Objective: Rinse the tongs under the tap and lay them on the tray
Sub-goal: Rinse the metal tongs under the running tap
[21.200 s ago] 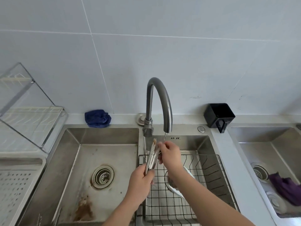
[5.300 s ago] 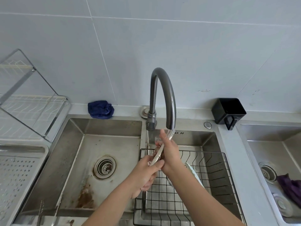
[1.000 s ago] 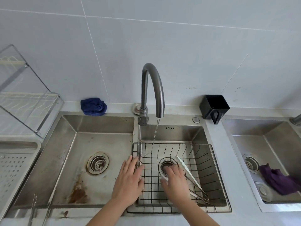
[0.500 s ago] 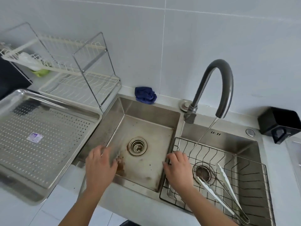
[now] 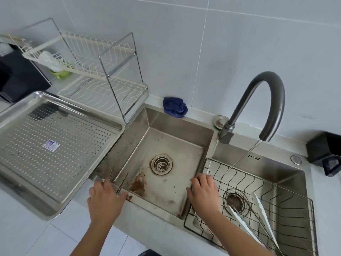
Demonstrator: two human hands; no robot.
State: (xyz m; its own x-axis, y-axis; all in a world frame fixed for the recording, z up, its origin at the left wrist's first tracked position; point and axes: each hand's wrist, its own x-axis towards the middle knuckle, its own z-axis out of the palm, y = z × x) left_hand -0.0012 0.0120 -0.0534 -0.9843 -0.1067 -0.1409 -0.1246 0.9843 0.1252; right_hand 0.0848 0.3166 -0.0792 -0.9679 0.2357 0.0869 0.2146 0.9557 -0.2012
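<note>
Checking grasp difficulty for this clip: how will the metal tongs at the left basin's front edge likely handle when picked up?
The metal tongs look thin and rigid, so probably stiff and light. They lie in the stained, possibly wet left basin, so possibly slippery. The left hand is at their near end; their splayed arms may spring when squeezed.

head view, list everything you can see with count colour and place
metal tongs: one, steel, left basin's near-left edge, at left hand
white-tipped tongs: one, white and steel, in wire basket
tray: one, perforated steel, left of sinks
wire basket: one, dark, right basin
left basin: one, steel, rust-stained
tap: one, dark grey, running thinly
dish rack: one, cream and chrome, back left
cloth: one, blue, behind left basin
black holder: one, far right
left hand: on metal tongs
right hand: on basket's left rim
</note>
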